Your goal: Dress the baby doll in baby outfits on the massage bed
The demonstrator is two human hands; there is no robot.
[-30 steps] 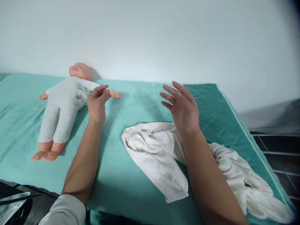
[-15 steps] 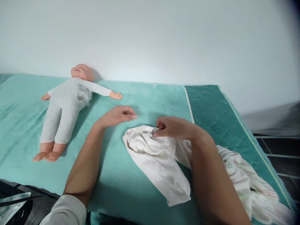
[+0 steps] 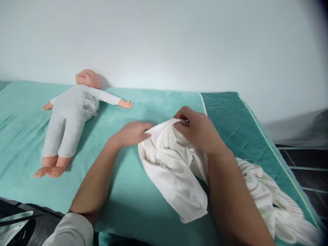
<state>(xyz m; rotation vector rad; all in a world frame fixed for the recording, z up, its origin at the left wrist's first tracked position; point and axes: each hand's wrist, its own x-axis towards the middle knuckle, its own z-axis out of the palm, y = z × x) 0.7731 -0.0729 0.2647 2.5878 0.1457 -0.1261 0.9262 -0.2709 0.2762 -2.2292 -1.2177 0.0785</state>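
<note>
A pair of small white pants lies on the green cover in front of me, its top edge lifted between my hands. My left hand pinches the left end of that edge. Higher and to the right, my right hand is closed on the other end, with its wrist and forearm hiding part of the cloth. To the left, a baby doll lies on its back, with a white cloth body and a torn patch at its side. Neither hand touches the doll.
A crumpled white cloth with a faint coloured print lies right of my right forearm. The light green cover overlaps a darker quilted mattress. A white wall rises behind the bed.
My left hand has moved onto the pants and taken hold of the edge. My right hand has risen, pulling the top edge up and taut. The doll has stayed in place.
</note>
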